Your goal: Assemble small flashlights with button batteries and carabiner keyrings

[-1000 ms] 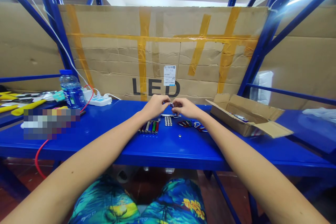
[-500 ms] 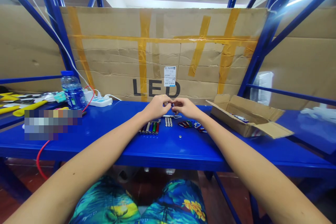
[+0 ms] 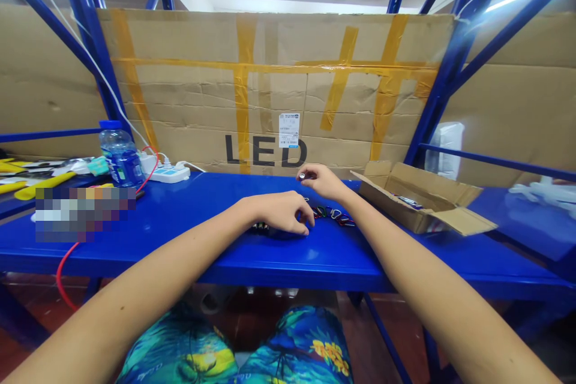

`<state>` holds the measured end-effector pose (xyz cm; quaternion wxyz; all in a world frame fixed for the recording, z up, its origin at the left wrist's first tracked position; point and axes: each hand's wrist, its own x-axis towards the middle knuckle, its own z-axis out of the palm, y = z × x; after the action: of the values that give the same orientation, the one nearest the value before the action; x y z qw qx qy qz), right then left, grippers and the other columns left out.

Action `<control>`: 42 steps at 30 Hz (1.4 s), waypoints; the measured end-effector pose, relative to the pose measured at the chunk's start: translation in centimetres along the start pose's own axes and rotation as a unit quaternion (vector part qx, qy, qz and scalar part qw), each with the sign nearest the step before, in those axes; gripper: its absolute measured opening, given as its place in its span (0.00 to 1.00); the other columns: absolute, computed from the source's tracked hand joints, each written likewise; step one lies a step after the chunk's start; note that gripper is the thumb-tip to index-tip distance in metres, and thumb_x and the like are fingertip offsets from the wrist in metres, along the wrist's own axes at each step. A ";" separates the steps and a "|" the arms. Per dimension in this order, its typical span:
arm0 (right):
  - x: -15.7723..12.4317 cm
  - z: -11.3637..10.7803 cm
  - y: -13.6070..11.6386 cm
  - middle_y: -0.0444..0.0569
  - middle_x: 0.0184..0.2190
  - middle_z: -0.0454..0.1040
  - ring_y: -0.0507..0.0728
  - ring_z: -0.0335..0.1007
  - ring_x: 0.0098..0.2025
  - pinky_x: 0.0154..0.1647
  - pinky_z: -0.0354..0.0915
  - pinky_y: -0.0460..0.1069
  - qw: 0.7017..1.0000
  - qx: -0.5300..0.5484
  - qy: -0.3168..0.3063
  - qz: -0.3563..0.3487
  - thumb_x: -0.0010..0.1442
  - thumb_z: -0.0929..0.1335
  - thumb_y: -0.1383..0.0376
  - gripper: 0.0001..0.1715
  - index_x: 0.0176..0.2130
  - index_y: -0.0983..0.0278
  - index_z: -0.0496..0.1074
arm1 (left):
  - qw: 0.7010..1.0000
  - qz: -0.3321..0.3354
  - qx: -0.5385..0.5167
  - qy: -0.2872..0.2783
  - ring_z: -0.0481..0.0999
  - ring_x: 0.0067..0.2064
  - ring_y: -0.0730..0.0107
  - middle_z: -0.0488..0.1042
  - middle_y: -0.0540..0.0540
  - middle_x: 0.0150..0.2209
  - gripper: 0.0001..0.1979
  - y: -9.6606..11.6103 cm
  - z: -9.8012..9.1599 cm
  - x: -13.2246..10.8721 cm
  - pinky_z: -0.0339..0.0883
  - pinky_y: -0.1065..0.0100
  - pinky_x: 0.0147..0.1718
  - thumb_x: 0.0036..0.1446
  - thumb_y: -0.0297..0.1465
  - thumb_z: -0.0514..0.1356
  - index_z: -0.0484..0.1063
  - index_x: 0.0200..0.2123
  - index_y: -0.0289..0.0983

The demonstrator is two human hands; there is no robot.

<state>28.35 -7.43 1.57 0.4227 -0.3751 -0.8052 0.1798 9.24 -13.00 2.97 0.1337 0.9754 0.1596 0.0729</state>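
My left hand (image 3: 288, 213) is low over the blue table, palm down. Its thumb and forefinger come together at the tabletop; whatever lies between the tips is hidden. Beyond it and slightly right, my right hand (image 3: 320, 181) is raised, fingers closed on a small part with a shiny silver round end (image 3: 302, 176). Several coloured carabiner clips (image 3: 336, 215) lie in a row beneath and beside my right wrist. The ends of a few small metal tubes (image 3: 261, 225) peek out under my left wrist; most of them are covered.
An open cardboard box (image 3: 405, 207) with small metal items stands at the right. To the left are a blue-capped bottle (image 3: 119, 156), a white power strip (image 3: 168, 173) and yellow-handled tools (image 3: 45, 185). A large cardboard sheet (image 3: 198, 102) closes off the back of the table (image 3: 180, 240).
My hands have parted. The left has come down toward the front, over where a lone small silver disc lay. My right hand stays raised with the small part.
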 end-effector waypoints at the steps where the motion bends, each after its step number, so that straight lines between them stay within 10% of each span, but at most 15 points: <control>1: 0.0 0.0 0.0 0.48 0.31 0.75 0.55 0.69 0.36 0.43 0.65 0.52 1.000 -0.004 0.000 -0.001 0.47 0.67 0.71 0.07 0.30 0.65 0.73 | 1.000 0.004 -0.004 -0.016 0.75 0.37 0.69 0.80 0.48 0.39 0.11 0.2 0.2 0.1 0.65 0.69 0.37 0.52 0.32 0.64 0.80 0.40 0.41; 12: 0.0 0.4 -0.4 0.48 0.31 0.75 0.55 0.70 0.36 0.43 0.65 0.51 0.999 0.010 -0.030 0.001 0.47 0.68 0.71 0.06 0.31 0.66 0.73 | 0.999 -0.032 -0.021 -0.032 0.73 0.31 0.72 0.77 0.50 0.30 0.04 -0.2 0.5 0.4 0.62 0.71 0.31 0.52 0.29 0.63 0.78 0.33 0.38; 21: -0.1 0.7 -0.4 0.47 0.29 0.75 0.55 0.70 0.34 0.39 0.65 0.51 0.998 0.032 -0.056 0.013 0.48 0.68 0.70 0.08 0.33 0.66 0.73 | 0.931 -0.077 0.021 0.357 0.70 0.29 0.73 0.76 0.48 0.28 0.06 -4.3 -1.3 -0.2 0.63 0.70 0.30 0.56 0.29 0.59 0.75 0.35 0.34; 42: -0.1 1.6 -0.9 0.44 0.24 0.73 0.52 0.66 0.28 0.33 0.63 0.49 0.995 0.063 -0.069 0.023 0.48 0.69 0.66 0.08 0.32 0.67 0.74 | 0.932 -0.080 0.009 0.352 0.72 0.33 0.72 0.77 0.47 0.32 0.06 -5.4 -0.5 0.0 0.65 0.70 0.34 0.53 0.27 0.61 0.74 0.36 0.35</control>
<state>26.65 -8.05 1.15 0.3842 -0.3532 -0.8107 0.2653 7.60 -7.96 1.90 0.0658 0.8722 0.2744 0.3997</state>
